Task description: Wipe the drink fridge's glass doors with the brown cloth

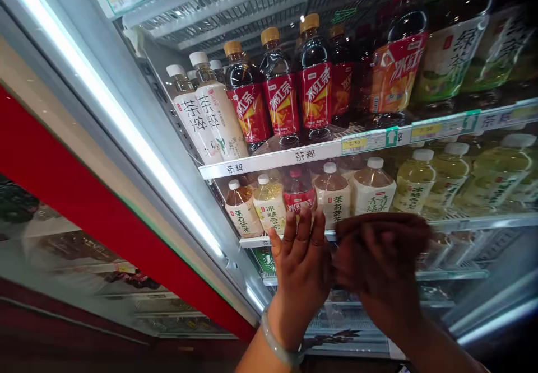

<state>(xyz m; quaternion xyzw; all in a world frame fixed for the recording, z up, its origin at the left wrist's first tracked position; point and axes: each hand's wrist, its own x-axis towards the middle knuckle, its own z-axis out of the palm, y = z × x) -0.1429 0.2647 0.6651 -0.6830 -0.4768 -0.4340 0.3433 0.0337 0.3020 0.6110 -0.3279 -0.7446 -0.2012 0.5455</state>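
My left hand is raised with its fingers stretched out and apart, holding nothing, and seems to lie flat on the glass in front of the drinks cooler. A pale bangle circles that wrist. Just to the right, my right hand presses a dark brown cloth; motion smears its fingers. Behind my hands stands a row of large bottles on a shelf, among them a red-labelled bottle partly covered by my left fingertips. A white-labelled bottle shows just above the cloth.
Red-labelled tea bottles and white tea bottles fill the shelf above, fronted by a white price strip. A bright light strip and a red frame band run diagonally at left. Lower wire shelves show beneath.
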